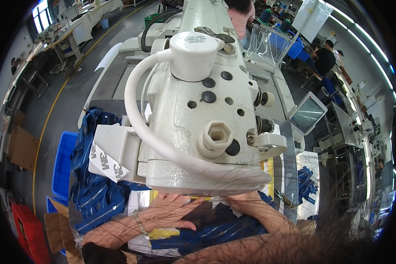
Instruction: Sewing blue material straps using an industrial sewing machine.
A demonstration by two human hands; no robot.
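Below the white head of a large industrial sewing machine (198, 132), my left hand (174, 212) lies with its fingers spread and thumb out, a beaded bracelet on its wrist. It rests at the left end of dark blue fabric strips (211, 237) that carry thin pale lines. From the other side, my right hand (244, 202) reaches in over the strips' far right part. The machine head hides its fingertips, so its grip does not show. Yellow and white flat pieces (163, 233) lie under the blue fabric.
A heap of blue strips (97, 193) lies left of the machine, beside blue bins (65, 163). More strips (307, 185) lie at the right, near a slim dark-handled tool (286, 199). A screen (309, 112) stands further right. Other people (324, 57) are in the background.
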